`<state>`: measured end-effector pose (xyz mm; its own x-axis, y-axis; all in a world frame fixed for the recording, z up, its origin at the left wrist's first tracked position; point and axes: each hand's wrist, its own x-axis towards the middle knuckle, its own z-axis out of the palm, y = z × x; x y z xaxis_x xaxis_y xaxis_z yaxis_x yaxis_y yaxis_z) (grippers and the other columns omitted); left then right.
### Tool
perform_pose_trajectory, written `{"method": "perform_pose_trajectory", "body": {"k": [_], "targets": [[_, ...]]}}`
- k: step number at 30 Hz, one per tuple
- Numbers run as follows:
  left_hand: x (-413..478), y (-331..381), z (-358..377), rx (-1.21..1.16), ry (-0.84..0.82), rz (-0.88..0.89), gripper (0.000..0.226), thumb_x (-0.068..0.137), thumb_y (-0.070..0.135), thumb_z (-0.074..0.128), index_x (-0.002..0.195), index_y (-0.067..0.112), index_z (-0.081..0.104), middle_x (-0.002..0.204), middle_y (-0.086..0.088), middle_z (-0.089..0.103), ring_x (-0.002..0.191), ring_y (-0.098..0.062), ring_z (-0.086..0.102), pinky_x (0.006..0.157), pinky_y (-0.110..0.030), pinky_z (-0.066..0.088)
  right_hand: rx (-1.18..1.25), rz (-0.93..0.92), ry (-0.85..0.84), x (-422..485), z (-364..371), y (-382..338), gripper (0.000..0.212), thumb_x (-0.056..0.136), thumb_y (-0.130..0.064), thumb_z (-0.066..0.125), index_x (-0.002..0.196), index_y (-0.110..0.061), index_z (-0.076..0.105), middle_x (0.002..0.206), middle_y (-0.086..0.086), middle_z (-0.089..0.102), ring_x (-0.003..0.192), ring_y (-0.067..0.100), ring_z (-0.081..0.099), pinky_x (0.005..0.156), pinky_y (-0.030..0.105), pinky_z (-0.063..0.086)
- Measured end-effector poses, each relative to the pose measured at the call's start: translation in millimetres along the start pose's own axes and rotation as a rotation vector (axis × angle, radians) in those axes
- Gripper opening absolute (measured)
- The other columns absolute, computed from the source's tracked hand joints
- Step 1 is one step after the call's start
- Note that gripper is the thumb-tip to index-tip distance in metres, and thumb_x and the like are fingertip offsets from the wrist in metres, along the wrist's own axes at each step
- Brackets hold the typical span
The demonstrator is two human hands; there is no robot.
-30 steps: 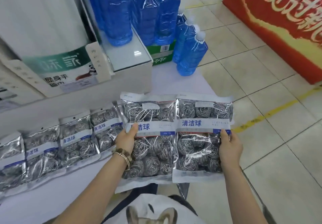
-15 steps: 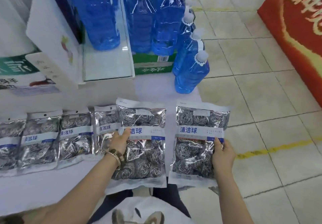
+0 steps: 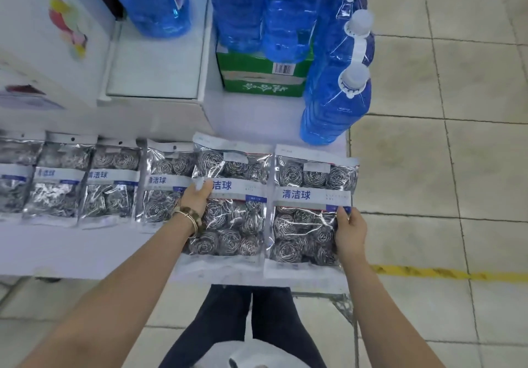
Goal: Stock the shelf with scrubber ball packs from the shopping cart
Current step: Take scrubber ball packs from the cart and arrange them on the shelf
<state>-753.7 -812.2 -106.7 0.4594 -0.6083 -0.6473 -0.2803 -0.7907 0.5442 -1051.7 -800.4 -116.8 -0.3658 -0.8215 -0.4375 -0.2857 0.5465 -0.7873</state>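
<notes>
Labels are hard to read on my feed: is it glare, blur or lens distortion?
Head view: foil glare speckles both held packs, though the label on the right pack reads sharp; the left pack has its label partly under the left hand; the far-left packs are smeared; floor tiles bow from the wide lens.

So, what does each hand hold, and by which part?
The left hand holds one scrubber ball pack at its left edge, thumb on its front. The right hand holds a second scrubber ball pack at its right edge.
</notes>
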Motion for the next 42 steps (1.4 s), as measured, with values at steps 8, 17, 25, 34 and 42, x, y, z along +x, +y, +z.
{"method": "perform_pose_trajectory", "body": {"k": [8,17,25,34,42], "targets": [[8.4,-5.5,22.4,0.006,0.106,-0.121,0.064,0.088,0.042,0.052,0.138,0.007,0.033,0.131,-0.015,0.047,0.101,-0.025,0.052,0.086,-0.037,0.044,-0.184,0.015,-0.004,25.0,15.1,6.7,0.022,0.099,-0.019,0.045,0.102,-0.001,0.058,0.090,0.009,0.058,0.083,0.027,0.053,0.067,0.030,0.034],[-22.0,-17.3,39.8,0.763,-0.014,0.416,0.090,0.080,0.061,0.050,0.146,0.029,0.000,0.153,-0.004,-0.013,0.142,-0.025,-0.003,0.114,-0.047,0.012,-0.768,-0.269,-0.014,10.3,16.0,10.0,0.062,0.088,-0.033,0.063,0.140,-0.009,0.040,0.147,0.020,0.034,0.132,0.037,0.038,0.109,0.051,0.032],[-13.6,-25.2,59.1,1.035,-0.235,0.325,0.108,0.066,0.075,0.053,0.138,0.043,-0.022,0.144,-0.005,-0.038,0.135,-0.038,-0.024,0.106,-0.065,0.002,-1.185,-0.271,-0.495,-7.8,49.0,13.4,0.099,0.079,-0.075,0.044,0.149,-0.033,-0.012,0.154,0.008,-0.028,0.142,0.034,-0.023,0.109,0.062,-0.008],[-7.0,-20.7,62.0,1.025,-0.297,0.338,0.109,0.069,0.070,0.055,0.139,0.040,-0.022,0.143,-0.009,-0.039,0.133,-0.041,-0.026,0.105,-0.067,0.003,-1.348,-0.202,-0.558,-1.3,67.7,12.3,0.099,0.082,-0.075,0.034,0.131,-0.030,-0.039,0.137,0.012,-0.047,0.137,0.040,-0.029,0.108,0.066,-0.006],[-6.1,-18.3,60.7,1.035,-0.305,0.347,0.109,0.069,0.069,0.056,0.140,0.039,-0.020,0.144,-0.009,-0.037,0.133,-0.041,-0.025,0.106,-0.065,0.005,-1.382,-0.154,-0.622,2.3,69.2,6.6,0.098,0.083,-0.076,0.032,0.129,-0.030,-0.041,0.133,0.013,-0.050,0.135,0.041,-0.032,0.107,0.066,-0.007]]}}
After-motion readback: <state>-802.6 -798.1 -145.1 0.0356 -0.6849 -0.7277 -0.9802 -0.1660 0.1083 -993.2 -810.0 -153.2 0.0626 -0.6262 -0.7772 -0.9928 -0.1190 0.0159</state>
